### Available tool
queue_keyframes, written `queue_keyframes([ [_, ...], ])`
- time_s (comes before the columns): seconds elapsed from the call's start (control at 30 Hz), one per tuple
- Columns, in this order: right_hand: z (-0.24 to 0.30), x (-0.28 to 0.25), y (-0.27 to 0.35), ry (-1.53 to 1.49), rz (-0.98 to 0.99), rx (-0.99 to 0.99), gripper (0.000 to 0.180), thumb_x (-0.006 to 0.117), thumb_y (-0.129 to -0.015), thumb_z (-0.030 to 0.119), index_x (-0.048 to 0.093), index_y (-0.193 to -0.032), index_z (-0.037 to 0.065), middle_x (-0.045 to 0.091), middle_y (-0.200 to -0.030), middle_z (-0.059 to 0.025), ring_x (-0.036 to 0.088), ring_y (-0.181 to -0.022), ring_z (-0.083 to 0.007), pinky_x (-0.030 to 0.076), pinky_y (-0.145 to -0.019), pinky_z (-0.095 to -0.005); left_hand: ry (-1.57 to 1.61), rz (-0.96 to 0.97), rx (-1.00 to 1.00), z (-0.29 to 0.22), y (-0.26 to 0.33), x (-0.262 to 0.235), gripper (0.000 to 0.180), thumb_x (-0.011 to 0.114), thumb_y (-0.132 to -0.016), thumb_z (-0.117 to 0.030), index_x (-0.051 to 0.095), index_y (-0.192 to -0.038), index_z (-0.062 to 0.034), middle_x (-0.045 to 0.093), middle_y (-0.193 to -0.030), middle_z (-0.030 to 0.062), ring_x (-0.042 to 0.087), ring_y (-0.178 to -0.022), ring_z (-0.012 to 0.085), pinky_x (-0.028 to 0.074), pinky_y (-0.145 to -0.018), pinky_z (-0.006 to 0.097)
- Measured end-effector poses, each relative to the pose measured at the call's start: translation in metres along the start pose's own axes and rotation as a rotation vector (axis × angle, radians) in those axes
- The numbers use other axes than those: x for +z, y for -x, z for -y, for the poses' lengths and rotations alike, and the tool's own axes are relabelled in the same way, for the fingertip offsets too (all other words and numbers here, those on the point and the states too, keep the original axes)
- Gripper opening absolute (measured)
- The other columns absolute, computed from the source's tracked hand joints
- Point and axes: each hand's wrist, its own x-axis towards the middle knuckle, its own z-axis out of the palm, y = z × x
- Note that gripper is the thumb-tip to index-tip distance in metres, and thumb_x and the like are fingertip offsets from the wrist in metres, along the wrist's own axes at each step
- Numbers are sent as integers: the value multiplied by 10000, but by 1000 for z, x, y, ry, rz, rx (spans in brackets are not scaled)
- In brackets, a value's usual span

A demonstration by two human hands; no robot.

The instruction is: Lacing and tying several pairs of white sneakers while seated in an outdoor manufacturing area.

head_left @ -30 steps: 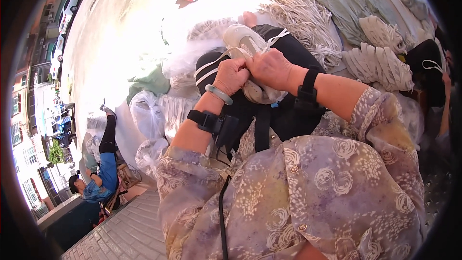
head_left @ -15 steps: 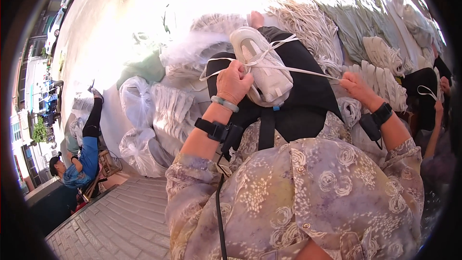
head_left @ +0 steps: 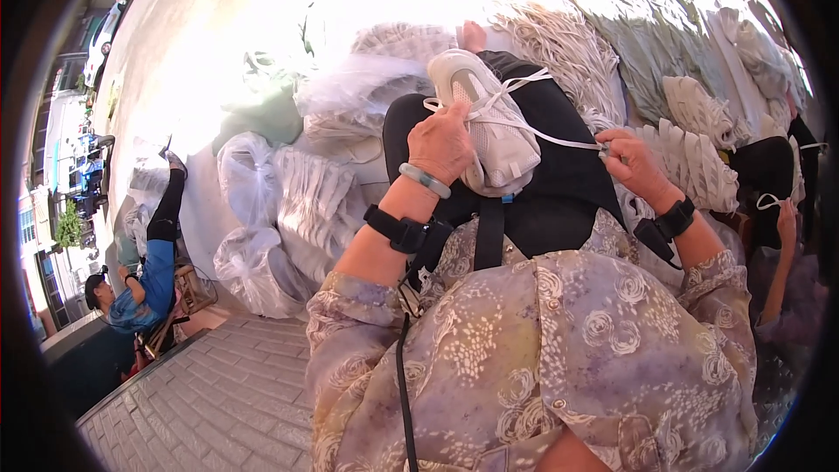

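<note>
- Here, the left hand (head_left: 441,147) fingers grip the white shoe (head_left: 489,118) on the person's lap.
- The right hand (head_left: 636,166) fingers pinch the white lace (head_left: 559,135), pulled tight sideways.
- Clear bags (head_left: 262,201) of white shoe parts sit just left.
- Shoe-part piles (head_left: 690,157) crowd the right.

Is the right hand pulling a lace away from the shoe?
Yes, the right hand pinches a white lace stretched taut from the shoe.

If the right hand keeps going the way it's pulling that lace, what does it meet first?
The right hand, pinching the white lace, points outward to the person's right; first in line looks like the stacked white shoe uppers, though depth is unclear.
</note>
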Motion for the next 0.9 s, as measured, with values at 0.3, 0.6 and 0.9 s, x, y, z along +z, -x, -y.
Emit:
queue_keyframes([
  [0.3,66,38,-98,-1117,101,307,189,610,-800,116,483,-666,75,585,-730,-50,538,-606,-90,486,-591,-244,-34,2,18,13,1,-1,170,503,-769,-82,552,-932,-85,594,-839,161,580,-772,363,475,-665,423],
  [0.6,46,57,-87,-618,382,520,277,700,-791,214,514,-940,73,436,-596,63,326,-421,-14,252,-357,-171,-208,99,-56,7,0,-12,122,502,-783,-114,538,-894,-77,615,-844,130,601,-726,364,488,-636,433],
  [0.9,47,56,-94,-414,465,385,212,684,-797,196,564,-701,50,433,-559,69,327,-451,-17,256,-387,-208,-233,-226,-4,6,-13,-13,142,534,-782,-116,595,-901,-69,635,-835,126,630,-703,307,512,-607,382],
])
